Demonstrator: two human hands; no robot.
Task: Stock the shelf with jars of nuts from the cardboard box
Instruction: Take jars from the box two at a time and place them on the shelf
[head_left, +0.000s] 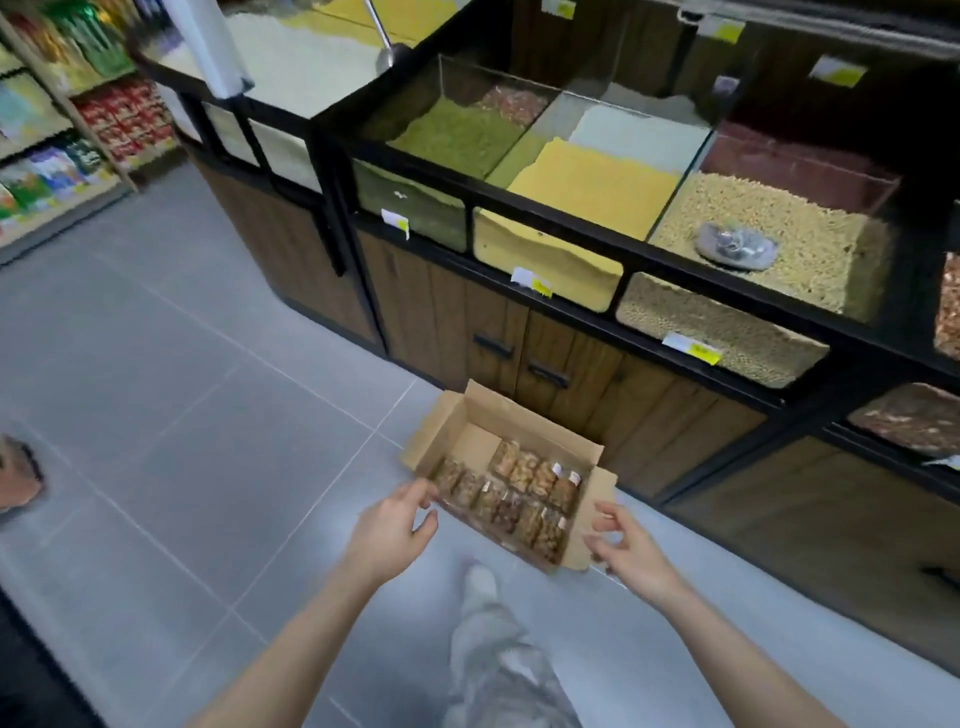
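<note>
Cardboard box w/ jars of nuts sits open on grey floor by the bin cabinet, my left hand & right hand both open, empty, at its sides.

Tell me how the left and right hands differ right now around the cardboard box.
The left hand reaches the cardboard box at its left near corner, fingertips at the edge by the jars of nuts; the right hand is at the right end, by the folded-out flap. The left hand's fingers stretch forward; the right hand's fingers curl more. Both hands are open, hold nothing, and flank the box on the floor.
</note>
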